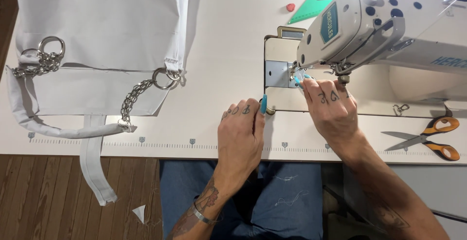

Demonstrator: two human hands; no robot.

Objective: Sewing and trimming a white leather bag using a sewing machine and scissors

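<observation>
Right hand [331, 108] is reaching under the head of the white industrial sewing machine [360, 26], fingertips pinching something very small at the needle and presser foot [297, 76]; most likely thread, though it is too fine to tell. Left hand [241, 133] is resting loosely curled and empty on the white table [228, 50], knuckles down, its fingertips just touching the near-left corner of the machine bed. Judging by this, the needle area is being threaded or adjusted, and no fabric is lying under the foot. The next move calls for fine, steady fingertip work close to the needle. Well to the left of the left hand, a white canvas bag [97, 40] with metal rings and chains [131, 99] is lying flat, one strap hanging over the table edge. Orange-handled scissors [433, 135] are lying to the right of the right hand. A green set square [316, 1] is showing beyond the machine. Wooden floor below; a ruler scale is running along the table's front edge.
</observation>
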